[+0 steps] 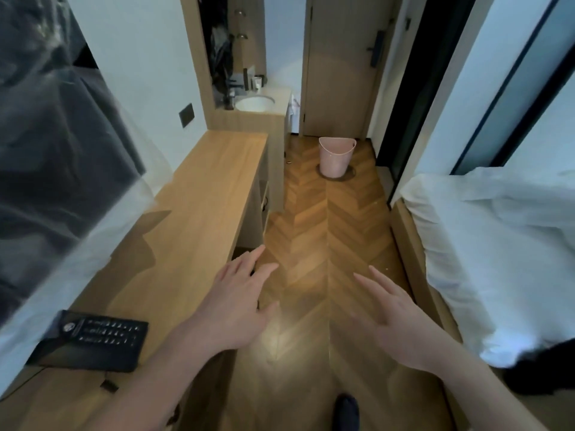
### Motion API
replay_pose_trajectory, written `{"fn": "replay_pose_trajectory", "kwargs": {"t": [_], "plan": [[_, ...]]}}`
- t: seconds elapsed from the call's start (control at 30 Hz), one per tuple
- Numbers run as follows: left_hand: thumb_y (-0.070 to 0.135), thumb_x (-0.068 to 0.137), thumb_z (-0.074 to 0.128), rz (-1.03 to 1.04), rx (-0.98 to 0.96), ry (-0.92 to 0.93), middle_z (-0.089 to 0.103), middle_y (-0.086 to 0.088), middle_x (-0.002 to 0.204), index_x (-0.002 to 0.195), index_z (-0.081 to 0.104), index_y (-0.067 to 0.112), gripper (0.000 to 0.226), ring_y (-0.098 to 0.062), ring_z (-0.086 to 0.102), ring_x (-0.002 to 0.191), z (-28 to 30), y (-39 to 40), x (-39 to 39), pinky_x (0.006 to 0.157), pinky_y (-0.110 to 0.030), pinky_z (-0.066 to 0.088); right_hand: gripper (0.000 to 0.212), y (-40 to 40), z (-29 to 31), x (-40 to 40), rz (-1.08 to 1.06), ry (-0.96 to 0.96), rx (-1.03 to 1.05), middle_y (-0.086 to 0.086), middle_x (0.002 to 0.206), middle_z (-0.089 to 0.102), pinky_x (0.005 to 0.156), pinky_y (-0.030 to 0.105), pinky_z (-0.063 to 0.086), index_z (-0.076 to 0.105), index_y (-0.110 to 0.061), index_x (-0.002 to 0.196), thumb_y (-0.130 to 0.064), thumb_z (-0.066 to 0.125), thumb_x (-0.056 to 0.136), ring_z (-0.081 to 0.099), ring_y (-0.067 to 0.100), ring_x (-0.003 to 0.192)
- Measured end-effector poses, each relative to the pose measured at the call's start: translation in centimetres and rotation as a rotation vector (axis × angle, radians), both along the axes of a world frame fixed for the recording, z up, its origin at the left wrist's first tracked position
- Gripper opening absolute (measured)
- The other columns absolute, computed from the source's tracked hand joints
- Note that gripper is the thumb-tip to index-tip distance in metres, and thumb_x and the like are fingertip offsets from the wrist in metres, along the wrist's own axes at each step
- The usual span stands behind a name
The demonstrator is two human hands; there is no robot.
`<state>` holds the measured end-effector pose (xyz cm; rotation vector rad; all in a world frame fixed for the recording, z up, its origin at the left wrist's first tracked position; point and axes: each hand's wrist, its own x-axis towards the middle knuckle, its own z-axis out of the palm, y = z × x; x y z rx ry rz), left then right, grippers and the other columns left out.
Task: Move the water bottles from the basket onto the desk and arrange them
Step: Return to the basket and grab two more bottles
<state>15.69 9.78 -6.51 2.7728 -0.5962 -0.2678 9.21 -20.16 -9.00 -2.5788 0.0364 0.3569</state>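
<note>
Left hand: the left hand hangs palm down over the floor at about 7 o'clock from the frame's centre, just off the near edge of the tabletop; its fingers are straight and spread, and they hold nothing.
Right hand: the right hand hangs at about 5 o'clock, palm down over the floor and well apart from the left; its fingers are straight and slightly spread, gripping nothing.
Basket: the pink basket stands upright on the floor at about 12 o'clock from the hands, far down the passage, on a dark round patch before the wooden door. What lies inside it cannot be told from this angle.
Water bottles: none can be made out, neither in the basket nor on the tabletop.
Tabletop: a long light wooden surface running from 7 o'clock up to 11 o'clock along the wall; a black telephone sits on its near end at about 8 o'clock.
Sink: a white basin lies beyond the far end of the tabletop at about 11 o'clock.
Bed: white bedding fills the 3 o'clock side.
Floor: herringbone wood, with a dark shoe tip at 6 o'clock.
</note>
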Motion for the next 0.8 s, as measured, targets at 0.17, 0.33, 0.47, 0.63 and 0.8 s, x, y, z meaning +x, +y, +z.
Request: {"fn": "replay_pose_trajectory", "kwargs": {"t": [0.17,0.33,0.47,0.63,0.8], "plan": [[0.058,0.101,0.049,0.002,0.008,0.002,-0.005,0.015,0.172,0.16,0.021,0.043,0.067,-0.016,0.004,0.159,-0.6,-3.8,7.7,0.129,-0.042,0.01,0.077,-3.5,-1.2,6.9,-0.022,-0.011,0.034,-0.027,0.172,-0.008,0.132,0.046,0.02,0.012,-0.055,0.163,-0.068,0.053,0.099,0.0,0.012,0.163],[0.057,0.1,0.052,0.052,0.011,0.018,-0.003,0.017,0.171,0.159,0.023,0.045,0.067,-0.016,0.006,0.159,-0.5,-8.1,15.6,0.128,-0.041,0.015,0.077,-7.3,-1.9,15.4,-0.017,0.016,0.039,-0.022,0.174,-0.006,0.132,0.043,0.018,0.016,-0.048,0.165,-0.063,0.054,0.1,0.0,0.016,0.164],[0.056,0.101,0.051,0.102,0.022,0.03,-0.006,0.018,0.171,0.16,0.021,0.045,0.067,-0.012,0.002,0.158,0.2,-10.6,21.5,0.128,-0.039,0.012,0.077,-10.1,-1.3,22.8,0.02,0.034,0.055,-0.021,0.174,-0.006,0.132,0.042,0.019,0.017,-0.044,0.166,-0.059,0.056,0.101,0.001,0.015,0.164],[0.055,0.101,0.054,0.183,0.003,0.041,-0.005,0.02,0.171,0.159,0.023,0.046,0.067,-0.012,0.004,0.159,0.4,-12.6,27.8,0.128,-0.039,0.015,0.077,-13.2,0.1,31.5,0.055,0.055,0.025,-0.02,0.175,-0.007,0.133,0.041,0.016,0.015,-0.046,0.166,-0.06,0.054,0.101,-0.001,0.014,0.163],[0.059,0.099,0.054,0.211,-0.001,0.047,-0.005,0.02,0.171,0.159,0.023,0.047,0.068,-0.012,0.006,0.159,-0.1,-13.3,35.4,0.128,-0.039,0.017,0.076,-14.5,0.5,39.7,0.094,0.034,0.012,-0.02,0.175,-0.005,0.133,0.041,0.016,0.016,-0.047,0.165,-0.062,0.053,0.101,0.0,0.013,0.163]]}}
